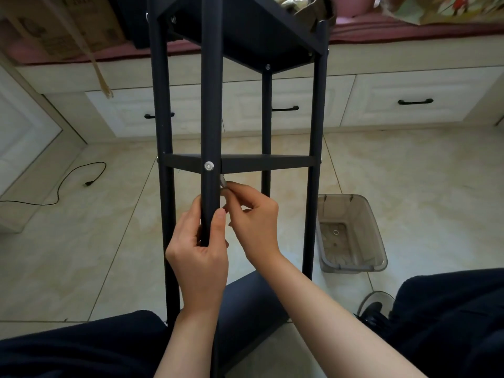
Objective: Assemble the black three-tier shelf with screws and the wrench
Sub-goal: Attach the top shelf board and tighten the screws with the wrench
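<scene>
The left hand (200,257) grips the near post (210,132) of the black shelf (245,162) below its silver screw (209,166), which sits at twelve o'clock from it, while the right hand (255,222), at two o'clock, pinches a small metal wrench (223,181) just beside the post.

We are looking at the shelf (240,162) standing upright on the floor, a black frame of round posts carrying flat black tiers. The middle tier is sitting level between the posts, and a silver screw (209,166) is showing in the near post (211,105) right where that tier is meeting it. The upper tier is sitting above, with small screws glinting at its corners. The wrench (223,181), a small silver piece, is poking up just beside the near post, right under the middle tier.
</scene>
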A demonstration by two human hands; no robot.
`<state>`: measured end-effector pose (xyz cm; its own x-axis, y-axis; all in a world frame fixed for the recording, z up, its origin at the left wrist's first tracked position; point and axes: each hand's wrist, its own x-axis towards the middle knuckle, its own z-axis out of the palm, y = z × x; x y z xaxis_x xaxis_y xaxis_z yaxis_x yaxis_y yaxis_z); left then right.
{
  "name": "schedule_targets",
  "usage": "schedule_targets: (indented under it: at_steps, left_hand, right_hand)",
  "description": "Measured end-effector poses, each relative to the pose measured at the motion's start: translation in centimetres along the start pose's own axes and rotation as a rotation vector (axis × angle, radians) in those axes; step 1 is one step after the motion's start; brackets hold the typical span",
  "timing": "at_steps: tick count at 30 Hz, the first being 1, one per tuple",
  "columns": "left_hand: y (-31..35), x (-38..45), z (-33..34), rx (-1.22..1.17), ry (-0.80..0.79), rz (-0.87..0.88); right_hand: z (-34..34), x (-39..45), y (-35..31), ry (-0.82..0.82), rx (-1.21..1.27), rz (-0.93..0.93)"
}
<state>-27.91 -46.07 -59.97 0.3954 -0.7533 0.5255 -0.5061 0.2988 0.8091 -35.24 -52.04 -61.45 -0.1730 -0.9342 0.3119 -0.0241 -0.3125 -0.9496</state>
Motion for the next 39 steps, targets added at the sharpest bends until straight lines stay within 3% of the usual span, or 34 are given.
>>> schedule_targets:
  at_steps: [10, 15, 20, 27, 31, 34, 39]
  left_hand:
    - [1.0, -0.5, 0.2, -0.002, -0.018, -0.024]
    - [1.2, -0.7, 0.2, -0.007, -0.019, -0.034]
    - [1.2, -0.9, 0.3, -0.031, -0.007, -0.057]
    - [0.8, -0.9, 0.4, -0.047, 0.017, -0.09]
    - [1.1, -0.8, 0.4, -0.036, 0.019, -0.08]
    - [1.2, -0.9, 0.3, -0.042, 0.023, -0.087]
    - [1.4, -0.9, 0.4, -0.044, 0.014, -0.074]
  right_hand:
    - [-5.0, -1.1, -1.7, -0.126, -0.098, 0.096]
    - [-7.6, -1.3, -2.0, -0.226, -0.094, 0.288]
    - [-11.4, -0.2, -0.7, -0.061, -0.085, 0.449]
    - [-16.9, 1.1, 3.2, 0.176, -0.278, 0.543]
    - [-18.5, 1.3, 5.9, 0.241, -0.338, 0.709]
    - [-19.7, 2.3, 7.6, 0.126, -0.524, 0.791]
    - [-21.0, 5.3, 9.9, -0.178, -1.067, 0.743]
